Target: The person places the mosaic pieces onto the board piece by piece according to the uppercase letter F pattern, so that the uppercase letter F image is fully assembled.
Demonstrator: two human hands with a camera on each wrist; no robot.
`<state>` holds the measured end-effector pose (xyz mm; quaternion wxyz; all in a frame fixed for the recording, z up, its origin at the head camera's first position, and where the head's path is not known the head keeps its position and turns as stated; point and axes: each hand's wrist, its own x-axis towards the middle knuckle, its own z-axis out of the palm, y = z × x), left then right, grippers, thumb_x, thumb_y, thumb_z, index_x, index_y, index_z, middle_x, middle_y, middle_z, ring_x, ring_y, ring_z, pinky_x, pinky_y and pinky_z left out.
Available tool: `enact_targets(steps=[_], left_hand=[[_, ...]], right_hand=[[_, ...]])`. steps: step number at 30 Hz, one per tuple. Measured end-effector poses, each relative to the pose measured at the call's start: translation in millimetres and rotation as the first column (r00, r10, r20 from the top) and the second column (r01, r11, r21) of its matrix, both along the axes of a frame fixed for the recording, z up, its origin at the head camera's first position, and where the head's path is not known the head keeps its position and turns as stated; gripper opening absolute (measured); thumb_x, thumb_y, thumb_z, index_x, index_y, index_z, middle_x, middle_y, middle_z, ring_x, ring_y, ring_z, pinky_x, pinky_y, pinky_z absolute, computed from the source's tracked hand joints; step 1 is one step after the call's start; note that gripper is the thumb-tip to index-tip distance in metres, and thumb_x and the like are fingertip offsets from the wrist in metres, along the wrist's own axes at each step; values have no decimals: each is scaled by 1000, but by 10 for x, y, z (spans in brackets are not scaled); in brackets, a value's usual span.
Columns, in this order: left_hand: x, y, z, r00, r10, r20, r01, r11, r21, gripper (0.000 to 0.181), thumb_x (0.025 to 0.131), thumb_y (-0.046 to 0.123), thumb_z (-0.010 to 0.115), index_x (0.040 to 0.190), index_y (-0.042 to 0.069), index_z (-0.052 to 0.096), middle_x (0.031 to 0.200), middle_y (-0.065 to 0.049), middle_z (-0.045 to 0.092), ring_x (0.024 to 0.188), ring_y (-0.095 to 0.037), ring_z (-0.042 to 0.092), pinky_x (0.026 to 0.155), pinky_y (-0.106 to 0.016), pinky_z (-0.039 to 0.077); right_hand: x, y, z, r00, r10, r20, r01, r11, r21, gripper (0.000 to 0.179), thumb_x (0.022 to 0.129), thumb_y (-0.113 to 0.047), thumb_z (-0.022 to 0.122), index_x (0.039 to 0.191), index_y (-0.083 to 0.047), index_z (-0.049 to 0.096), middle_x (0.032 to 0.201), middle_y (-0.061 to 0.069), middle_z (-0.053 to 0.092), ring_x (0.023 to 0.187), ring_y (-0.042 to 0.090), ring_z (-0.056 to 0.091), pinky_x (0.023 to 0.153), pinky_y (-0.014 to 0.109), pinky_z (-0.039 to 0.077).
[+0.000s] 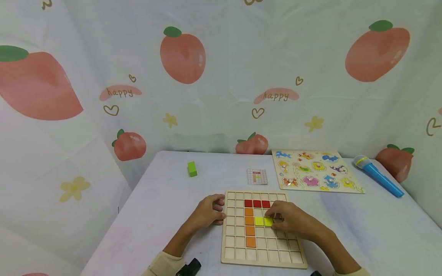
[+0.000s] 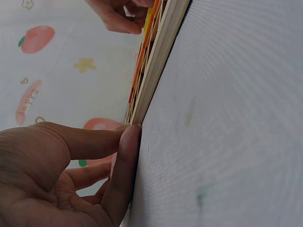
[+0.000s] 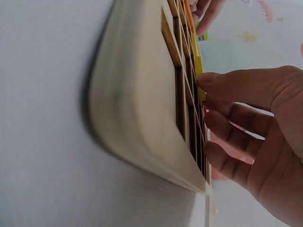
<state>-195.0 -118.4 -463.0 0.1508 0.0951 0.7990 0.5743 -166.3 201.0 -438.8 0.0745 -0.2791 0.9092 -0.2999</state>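
Note:
A wooden grid board (image 1: 238, 253) lies on the table in front of the person. Red tiles (image 1: 257, 203) form a short row near its far side, and orange tiles (image 1: 250, 231) run down one column. Beside that column sits a yellow tile (image 1: 259, 221). The right hand (image 1: 291, 220) pinches a second yellow tile (image 1: 268, 221) between thumb and fingertip, right at the adjoining cell; its other fingers are bent over the grid. At the board's left edge, the left hand (image 1: 207, 211) grips the rim, thumb and fingertip against the wood (image 2: 158, 71) in the left wrist view.
Behind the board lies a small printed grid card (image 1: 257, 177) with a coloured pattern. Green blocks (image 1: 192, 169) stand at the back left. An animal puzzle board (image 1: 300, 172) and a blue toy microphone (image 1: 381, 179) occupy the back right. A fruit-print curtain (image 1: 221, 96) hangs behind the table.

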Motion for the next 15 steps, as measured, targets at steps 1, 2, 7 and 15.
enact_targets(steps=[1, 2, 7, 15], left_hand=[[2, 0, 2, 1000, 1, 1, -1, 1000, -2, 67, 84, -12, 77, 148, -5, 55, 123, -14, 60, 104, -23, 60, 69, -33, 68], [2, 0, 3, 1000, 1, 0, -1, 1000, -2, 67, 84, -12, 77, 148, -5, 55, 123, -14, 60, 104, -23, 60, 69, -32, 68], [8, 2, 12, 1000, 2, -4, -2, 1000, 6, 68, 84, -12, 77, 148, -5, 54, 124, -15, 61, 106, -23, 60, 69, -32, 68], [10, 17, 5, 1000, 7, -2, -7, 1000, -3, 67, 85, -11, 77, 147, -5, 55, 123, -15, 61, 105, -23, 61, 69, -31, 68]], right_hand=[[-1, 2, -2, 1000, 1, -3, -1, 1000, -1, 23, 88, -11, 83, 110, -13, 80, 98, -11, 64, 89, 7, 57, 77, 24, 56], [-3, 4, -3, 1000, 5, -9, -5, 1000, -5, 23, 88, -11, 83, 111, -13, 80, 99, -11, 65, 89, 7, 58, 76, 25, 57], [1, 5, 1, 1000, 13, -10, -13, 1000, -26, 25, 87, -11, 84, 112, -10, 80, 101, -9, 67, 88, 7, 59, 75, 25, 57], [24, 83, 11, 999, -24, 33, 25, 999, -37, 29, 90, -22, 85, 116, -11, 78, 100, -10, 66, 90, 6, 59, 76, 25, 56]])
